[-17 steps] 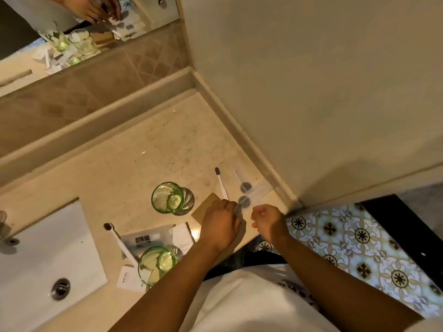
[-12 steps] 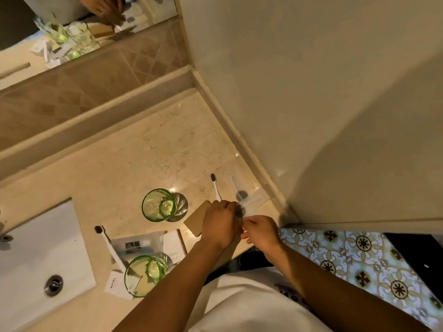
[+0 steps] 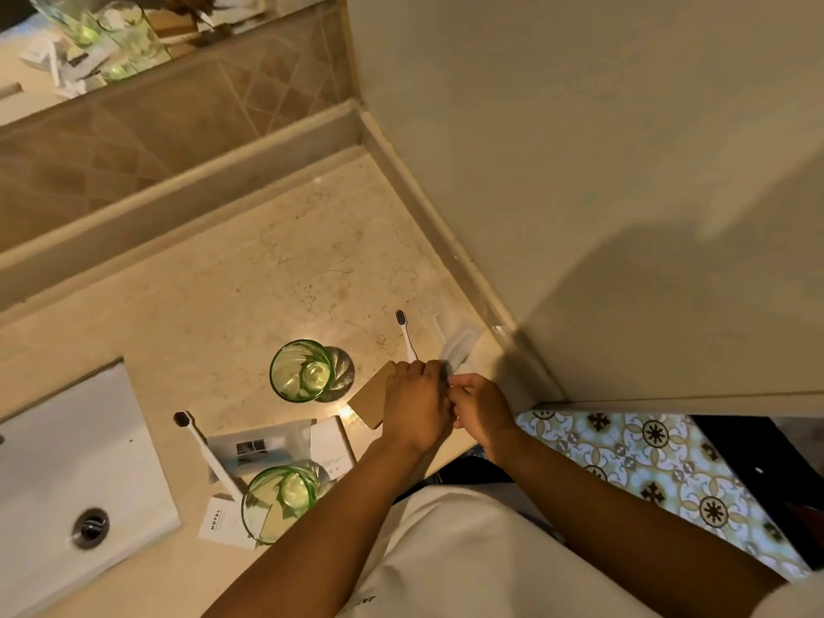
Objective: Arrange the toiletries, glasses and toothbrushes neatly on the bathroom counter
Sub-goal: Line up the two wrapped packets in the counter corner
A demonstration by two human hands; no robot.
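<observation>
Both hands meet at the front right corner of the counter (image 3: pixel 276 260), close to the wall. The left hand (image 3: pixel 417 401) is curled shut over the lower end of a white toothbrush (image 3: pixel 405 334), whose dark bristle head points away toward the back ledge; the same hand covers one corner of a small brown card box (image 3: pixel 370 401). The right hand (image 3: pixel 484 410) is pinched closed just beside it, and its fingers seem to nip the near edge of a clear plastic wrapper (image 3: pixel 457 345) that lies flat against the wall skirting. Whether the wrapper is truly caught I cannot tell, since the knuckles hide the contact.

The wrapper looks thin, limp and slick, so it will likely crumple and slide unless taken by an edge. The toothbrush is light and stiff; the handle is the sensible place to hold, keeping skin off the bristles.

Two green glasses need more care. One glass (image 3: pixel 303 370) stands left of the box, the other glass (image 3: pixel 278 501) near the front edge, with a second toothbrush (image 3: pixel 205 452) lying just beside it over some printed leaflets (image 3: pixel 261 446) and a small card (image 3: pixel 218 521). The glasses look heavy, smooth and breakable, best gripped around the wall, not the rim. The sink (image 3: pixel 67 461) sits further left.
</observation>
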